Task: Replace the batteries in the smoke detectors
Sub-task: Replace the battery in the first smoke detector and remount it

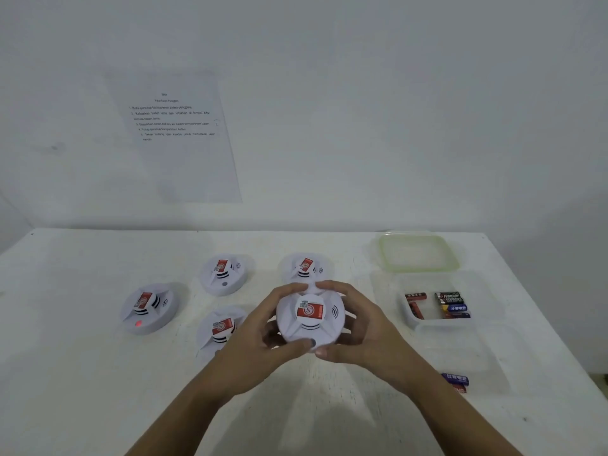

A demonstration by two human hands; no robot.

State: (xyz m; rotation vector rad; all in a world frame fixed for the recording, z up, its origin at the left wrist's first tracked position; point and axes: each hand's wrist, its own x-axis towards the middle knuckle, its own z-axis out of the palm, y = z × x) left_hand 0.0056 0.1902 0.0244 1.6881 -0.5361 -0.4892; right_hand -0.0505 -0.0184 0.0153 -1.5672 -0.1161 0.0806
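Observation:
A round white smoke detector (311, 319) with a red label is held face up above the table's middle. My left hand (260, 330) grips its left rim and my right hand (357, 327) grips its right rim, fingers curled round the edge. Several more detectors lie on the white table (82, 373): one at the left (149, 307) with a red light lit, one behind it (223, 273), one partly behind my left hand (220, 329), and one beyond my fingers (306, 266). Several batteries (450, 306) lie in a clear container (408, 320) at the right.
A second clear container (487, 350) nearer me holds a few batteries (455, 381). A green-rimmed lid (418, 253) lies at the back right. A printed instruction sheet (174, 133) hangs on the wall behind the table.

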